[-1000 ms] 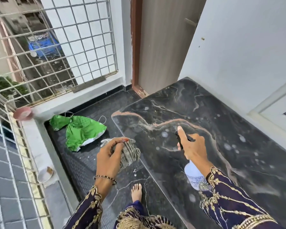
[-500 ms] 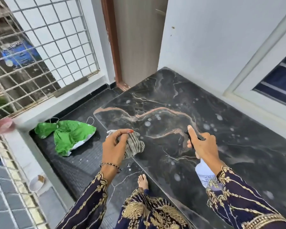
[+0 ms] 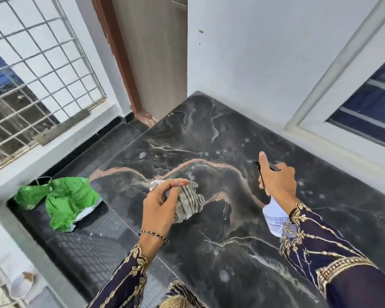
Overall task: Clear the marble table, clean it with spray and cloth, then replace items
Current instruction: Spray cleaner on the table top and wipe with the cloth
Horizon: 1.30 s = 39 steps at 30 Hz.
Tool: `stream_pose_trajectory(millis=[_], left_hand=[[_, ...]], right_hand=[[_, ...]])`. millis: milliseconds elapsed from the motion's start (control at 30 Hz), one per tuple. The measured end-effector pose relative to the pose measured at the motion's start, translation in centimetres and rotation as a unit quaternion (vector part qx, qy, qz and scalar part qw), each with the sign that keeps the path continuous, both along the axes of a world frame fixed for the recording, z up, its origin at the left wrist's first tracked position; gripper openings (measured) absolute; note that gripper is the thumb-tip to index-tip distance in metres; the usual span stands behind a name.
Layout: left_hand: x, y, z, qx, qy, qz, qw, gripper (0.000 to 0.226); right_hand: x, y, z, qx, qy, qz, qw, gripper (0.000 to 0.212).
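The black marble table (image 3: 220, 134) with pinkish veins carries scattered pale spray droplets. My left hand (image 3: 158, 203) grips a bunched striped grey cloth (image 3: 189, 203) just over the table's left part. My right hand (image 3: 276, 181) holds a white spray bottle (image 3: 273, 218) with a black nozzle over the table's middle, index finger stretched along the top. The bottle's lower part is partly hidden by my embroidered sleeve.
A crumpled green bag (image 3: 62, 201) lies on the dark floor left of the table. A metal grille (image 3: 31, 70) closes the balcony at left, a door (image 3: 151, 58) stands at the back, and a window frame (image 3: 353, 112) borders the table's right side.
My left hand has carried the cloth rightward from beside the table edge to over the marble. My right hand with the bottle has shifted farther across the table; the view has turned right.
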State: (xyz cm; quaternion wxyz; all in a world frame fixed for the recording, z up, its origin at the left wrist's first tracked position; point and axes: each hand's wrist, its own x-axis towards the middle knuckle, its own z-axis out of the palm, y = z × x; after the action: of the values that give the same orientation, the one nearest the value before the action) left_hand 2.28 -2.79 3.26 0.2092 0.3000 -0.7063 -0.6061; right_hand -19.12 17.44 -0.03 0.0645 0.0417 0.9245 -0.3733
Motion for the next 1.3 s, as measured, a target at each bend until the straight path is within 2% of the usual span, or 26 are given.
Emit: stream_pose_trajectory(millis=[133, 300, 400, 500, 567, 733, 867, 1033, 1167, 1300], left_hand=[[-2.8, -0.3, -0.6, -0.003, -0.007, -0.02, 1.0, 0.03], [-5.2, -0.3, -0.9, 0.001, -0.001, -0.039, 0.999, 0.03], [-6.0, 0.1, -0.9, 0.001, -0.006, -0.049, 0.999, 0.031], [-6.3, 0.6, -1.1, 0.018, -0.022, -0.059, 0.998, 0.03], [-6.3, 1.1, -1.1, 0.017, -0.026, -0.061, 0.998, 0.029], [-5.5, 2.4, -0.8, 0.011, -0.022, -0.06, 0.998, 0.031], [-3.5, 3.2, -0.6, 0.009, -0.022, -0.058, 0.998, 0.031], [0.1, 4.3, 0.1, 0.002, -0.009, -0.051, 0.999, 0.03], [3.4, 4.7, 0.6, -0.01, -0.014, -0.031, 0.999, 0.028], [7.1, 5.0, 1.1, 0.0, -0.003, -0.009, 1.0, 0.029]], right_hand=[[-4.3, 0.0, 0.0, 0.031, -0.009, 0.004, 0.999, 0.084], [-7.8, 1.0, 0.2, -0.006, 0.012, -0.022, 1.0, 0.084], [-8.6, 2.2, 0.3, -0.028, 0.013, -0.07, 0.997, 0.084], [-8.4, 4.1, 0.4, 0.009, 0.004, -0.112, 0.994, 0.094], [-7.9, 5.6, 0.4, 0.007, 0.006, -0.123, 0.992, 0.092], [-5.6, 9.0, 0.7, -0.014, 0.012, -0.135, 0.991, 0.085], [-1.9, 10.9, 1.1, 0.01, 0.012, -0.155, 0.988, 0.093], [3.0, 12.8, 0.8, 0.039, 0.024, -0.178, 0.983, 0.083], [6.1, 14.5, 0.5, -0.019, -0.006, -0.14, 0.99, 0.088], [10.1, 14.4, 0.4, -0.06, 0.001, -0.129, 0.99, 0.088]])
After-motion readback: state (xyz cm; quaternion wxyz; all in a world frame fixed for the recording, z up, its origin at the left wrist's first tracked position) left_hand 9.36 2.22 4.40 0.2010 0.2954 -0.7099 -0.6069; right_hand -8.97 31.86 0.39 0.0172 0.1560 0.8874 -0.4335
